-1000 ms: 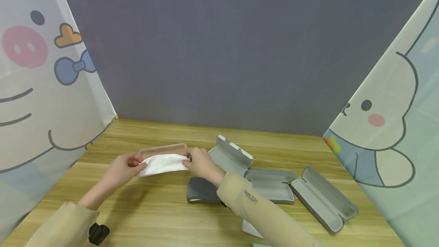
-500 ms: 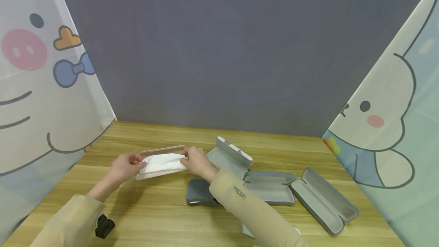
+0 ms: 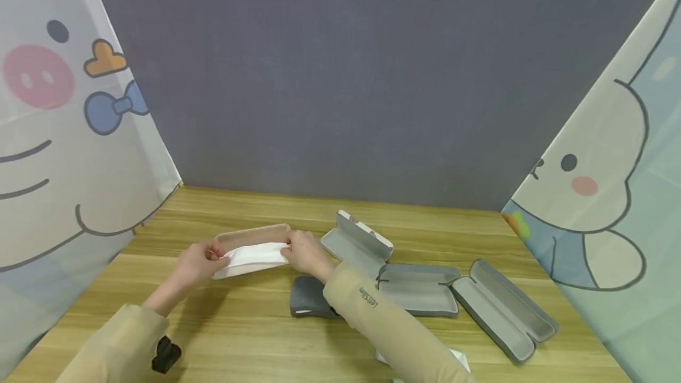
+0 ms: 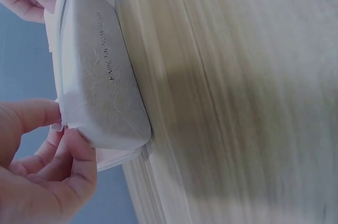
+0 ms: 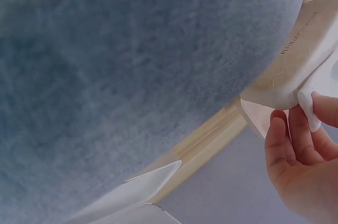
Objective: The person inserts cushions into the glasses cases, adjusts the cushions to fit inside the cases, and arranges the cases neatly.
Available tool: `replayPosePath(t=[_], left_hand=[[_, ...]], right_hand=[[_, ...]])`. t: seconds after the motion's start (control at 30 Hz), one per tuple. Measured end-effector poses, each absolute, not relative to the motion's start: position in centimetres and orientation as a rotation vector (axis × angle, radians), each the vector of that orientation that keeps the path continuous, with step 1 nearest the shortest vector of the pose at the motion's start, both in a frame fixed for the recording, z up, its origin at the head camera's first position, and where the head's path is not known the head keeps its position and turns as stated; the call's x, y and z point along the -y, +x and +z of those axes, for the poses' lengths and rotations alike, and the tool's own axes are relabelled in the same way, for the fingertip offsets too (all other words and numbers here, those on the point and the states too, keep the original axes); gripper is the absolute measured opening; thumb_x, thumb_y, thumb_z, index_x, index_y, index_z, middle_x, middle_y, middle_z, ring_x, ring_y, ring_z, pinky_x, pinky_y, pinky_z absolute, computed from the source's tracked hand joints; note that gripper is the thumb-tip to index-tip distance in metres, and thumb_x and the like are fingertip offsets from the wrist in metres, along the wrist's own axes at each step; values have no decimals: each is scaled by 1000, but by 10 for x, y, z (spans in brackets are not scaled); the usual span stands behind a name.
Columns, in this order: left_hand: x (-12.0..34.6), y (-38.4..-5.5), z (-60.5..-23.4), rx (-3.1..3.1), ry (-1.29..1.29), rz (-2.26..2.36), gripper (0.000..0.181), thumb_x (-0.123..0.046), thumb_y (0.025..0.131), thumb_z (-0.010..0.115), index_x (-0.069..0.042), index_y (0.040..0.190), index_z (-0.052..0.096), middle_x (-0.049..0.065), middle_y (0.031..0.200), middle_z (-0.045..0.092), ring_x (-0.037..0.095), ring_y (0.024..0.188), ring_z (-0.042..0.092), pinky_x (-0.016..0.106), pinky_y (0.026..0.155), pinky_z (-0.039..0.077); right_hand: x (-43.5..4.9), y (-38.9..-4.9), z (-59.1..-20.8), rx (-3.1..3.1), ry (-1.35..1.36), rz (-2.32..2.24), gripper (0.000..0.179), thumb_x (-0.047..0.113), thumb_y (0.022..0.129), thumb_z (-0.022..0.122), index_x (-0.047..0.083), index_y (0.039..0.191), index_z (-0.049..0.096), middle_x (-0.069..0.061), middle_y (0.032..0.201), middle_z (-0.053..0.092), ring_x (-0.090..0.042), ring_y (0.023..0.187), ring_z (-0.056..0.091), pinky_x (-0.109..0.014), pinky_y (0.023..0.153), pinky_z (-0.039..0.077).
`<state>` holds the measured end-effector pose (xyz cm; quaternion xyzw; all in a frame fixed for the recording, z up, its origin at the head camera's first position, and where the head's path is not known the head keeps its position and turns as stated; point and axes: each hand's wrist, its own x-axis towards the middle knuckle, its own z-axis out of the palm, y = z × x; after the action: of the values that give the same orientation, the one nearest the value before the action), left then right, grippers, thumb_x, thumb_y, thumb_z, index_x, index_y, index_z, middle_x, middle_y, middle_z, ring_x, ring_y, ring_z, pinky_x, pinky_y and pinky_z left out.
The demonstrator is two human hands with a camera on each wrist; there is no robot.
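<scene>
An open glasses case [image 3: 252, 236] with a pale pink lining stands on the left part of the table, hinge side away from me. Over its lower half stretches a folded white cloth [image 3: 257, 254]. My left hand [image 3: 198, 262] pinches the cloth's left end between thumb and fingers, right at the case rim. At the other end my right hand [image 3: 308, 253] pinches the cloth too. Lettering shows on the case's pale outer wall [image 4: 100, 71] in the left wrist view. In the right wrist view, a cloth corner [image 5: 307, 109] pokes out between thumb and fingers.
Right of the hands lie a patterned white case [image 3: 367, 235] and two grey cases [image 3: 417, 295] [image 3: 502, 309], all open. A closed blue-grey case [image 3: 310, 296] sits partly under my right forearm. White material [image 3: 460, 359] shows beside that sleeve. A grey panel [image 3: 340, 87] backs the table.
The cloth has gone from covering the case's front wall to a narrower strip within its rim, so more pink lining and front wall show. Both hands keep their pinch; the left shifted slightly right.
</scene>
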<state>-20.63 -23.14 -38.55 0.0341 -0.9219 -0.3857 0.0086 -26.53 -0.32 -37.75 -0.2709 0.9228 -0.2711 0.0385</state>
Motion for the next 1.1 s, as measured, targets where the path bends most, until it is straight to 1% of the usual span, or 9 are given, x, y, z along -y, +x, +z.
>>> replayPosePath(t=[0.1,0.17,0.37,0.57,0.67,0.83,0.9,1.0,1.1], left_hand=[[231,-204,-388,2874,98,-1221,17,-13,88,64,2,91,57,9,81,58,17,71,50,26,56,41],[231,-202,-389,2874,91,-1225,16,-12,87,64,2,91,57,7,79,56,16,70,48,25,55,40],[230,-200,-391,2890,113,-1216,17,-12,88,64,3,93,58,8,81,57,17,71,49,25,55,41],[229,-196,-394,2886,104,-1201,19,-13,88,64,3,94,58,9,82,58,17,72,50,24,55,41],[227,-194,-396,2884,93,-1186,17,-13,87,65,2,92,58,8,80,57,16,70,49,24,54,40],[224,-191,-398,2876,88,-1182,15,-11,85,64,2,90,58,6,77,57,15,67,48,23,53,39],[223,-190,-399,2873,84,-1172,15,-11,85,64,2,90,58,7,77,57,15,67,48,22,52,38],[222,-188,-401,2870,81,-1162,15,-11,85,65,2,90,58,6,77,56,15,66,47,22,52,38],[222,-188,-404,2855,67,-1155,14,-9,85,66,2,88,58,5,74,56,14,64,46,21,51,37]], right_hand=[[3,-265,-379,-2823,-833,-827,27,8,93,57,11,66,51,8,51,34,-2,41,27,-12,39,21],[3,-265,-380,-2817,-837,-829,34,7,92,56,13,62,43,8,48,31,-2,40,25,-12,38,19],[3,-264,-384,-2815,-838,-786,15,8,92,57,4,79,63,9,48,32,-2,39,26,-12,38,21],[1,-262,-385,-2806,-850,-762,28,7,91,58,12,65,49,9,49,32,-2,41,26,-13,38,20],[1,-261,-386,-2810,-864,-766,26,6,90,58,9,65,52,9,48,31,-2,40,26,-13,38,20],[0,-259,-390,-2801,-861,-777,12,5,91,57,0,84,66,8,49,34,-2,40,27,-12,39,23],[1,-258,-392,-2807,-856,-770,13,6,91,56,-2,91,67,9,51,34,-1,42,28,-12,41,24],[1,-259,-393,-2797,-872,-787,13,4,90,56,-4,87,66,9,50,32,-2,42,26,-13,41,23],[1,-262,-401,-2809,-922,-774,15,4,89,57,1,75,61,8,50,32,-3,42,26,-15,41,23]])
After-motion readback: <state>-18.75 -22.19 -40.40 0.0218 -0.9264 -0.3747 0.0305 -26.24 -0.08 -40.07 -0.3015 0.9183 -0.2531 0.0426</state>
